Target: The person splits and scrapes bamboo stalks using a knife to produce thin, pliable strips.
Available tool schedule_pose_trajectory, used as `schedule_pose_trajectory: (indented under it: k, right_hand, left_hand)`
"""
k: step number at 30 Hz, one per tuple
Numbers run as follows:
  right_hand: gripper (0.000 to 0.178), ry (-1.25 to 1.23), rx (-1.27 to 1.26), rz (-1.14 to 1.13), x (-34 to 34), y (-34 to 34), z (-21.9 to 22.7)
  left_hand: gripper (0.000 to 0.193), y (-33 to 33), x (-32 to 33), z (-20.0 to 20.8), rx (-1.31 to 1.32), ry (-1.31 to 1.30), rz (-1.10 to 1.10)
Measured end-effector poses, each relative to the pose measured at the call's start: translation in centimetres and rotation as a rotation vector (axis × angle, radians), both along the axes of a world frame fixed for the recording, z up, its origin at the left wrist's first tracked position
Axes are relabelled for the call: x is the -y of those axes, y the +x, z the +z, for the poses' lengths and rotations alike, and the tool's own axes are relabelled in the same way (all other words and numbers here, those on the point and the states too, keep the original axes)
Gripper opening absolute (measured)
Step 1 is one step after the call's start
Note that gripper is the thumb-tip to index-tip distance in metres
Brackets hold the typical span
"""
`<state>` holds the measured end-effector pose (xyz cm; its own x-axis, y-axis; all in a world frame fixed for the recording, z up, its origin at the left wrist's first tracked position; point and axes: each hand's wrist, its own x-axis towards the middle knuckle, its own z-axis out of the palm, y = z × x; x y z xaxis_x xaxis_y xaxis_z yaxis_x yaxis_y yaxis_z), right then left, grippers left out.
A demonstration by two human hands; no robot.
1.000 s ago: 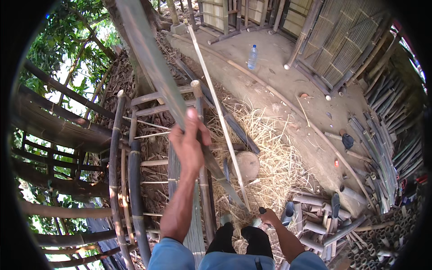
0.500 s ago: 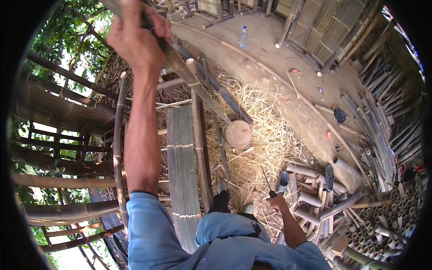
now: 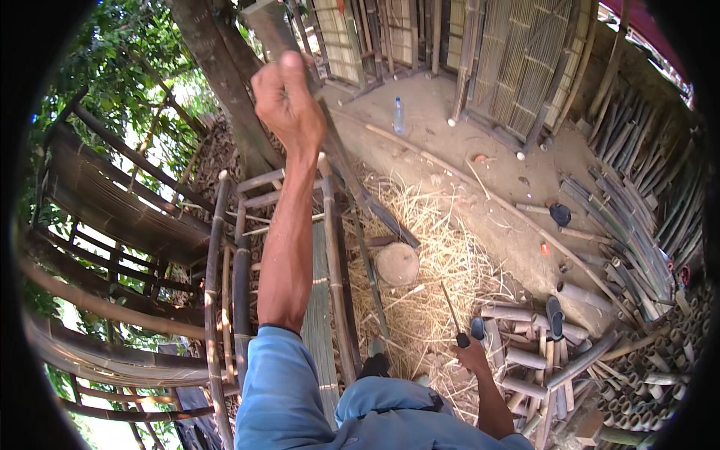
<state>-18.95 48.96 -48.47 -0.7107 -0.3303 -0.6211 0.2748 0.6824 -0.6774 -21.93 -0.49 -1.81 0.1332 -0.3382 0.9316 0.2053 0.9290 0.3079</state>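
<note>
My left hand point(image 3: 289, 105) is raised at the top, its fingers closed round a bamboo piece point(image 3: 268, 31). Part of that piece shows above the fist, somewhat blurred; its lower part is hard to separate from the dark pole point(image 3: 390, 221) beyond. Low on the right, my right hand point(image 3: 470, 354) grips the dark handle of a long, thin-bladed knife point(image 3: 450, 306), its blade pointing up and away. Between the hands, a round wooden block point(image 3: 397, 264) stands among pale shavings point(image 3: 442, 247).
Left of the block is a bamboo frame point(image 3: 335, 262) with a grey-green slatted surface point(image 3: 324, 300). Cut bamboo tubes point(image 3: 525, 356) and slippers point(image 3: 554, 316) lie at right, near stacked poles point(image 3: 622, 225). A water bottle point(image 3: 399, 116) stands farther off, before woven bamboo panels point(image 3: 517, 64).
My left hand has shifted right and a little down in view, with the bamboo. The bamboo's lower end no longer shows at the block. The view has tilted farther up; the knife stays low.
</note>
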Motion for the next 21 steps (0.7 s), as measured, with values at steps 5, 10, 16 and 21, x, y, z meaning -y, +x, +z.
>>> schedule_pose_trajectory:
  k: [5,10,16,21]
  right_hand:
    - [0.054,-0.236,-0.525,0.047,2.9,-1.8,11.1]
    - [0.051,-0.541,-0.424,0.015,4.4,-1.3,24.7]
    - [0.053,-0.885,-0.646,0.02,4.2,1.9,34.9]
    - [0.05,-0.869,-0.677,0.138,3.1,4.3,40.0]
  left_hand:
    - [0.027,2.2,-4.9,1.3,0.248,0.127,-0.279]
    - [0.018,7.5,-11.0,2.3,0.328,0.121,-0.417]
    - [0.044,11.6,-16.6,1.5,0.262,-0.007,-0.43]
    - [0.042,13.2,-19.2,-0.8,0.302,-0.166,-0.342]
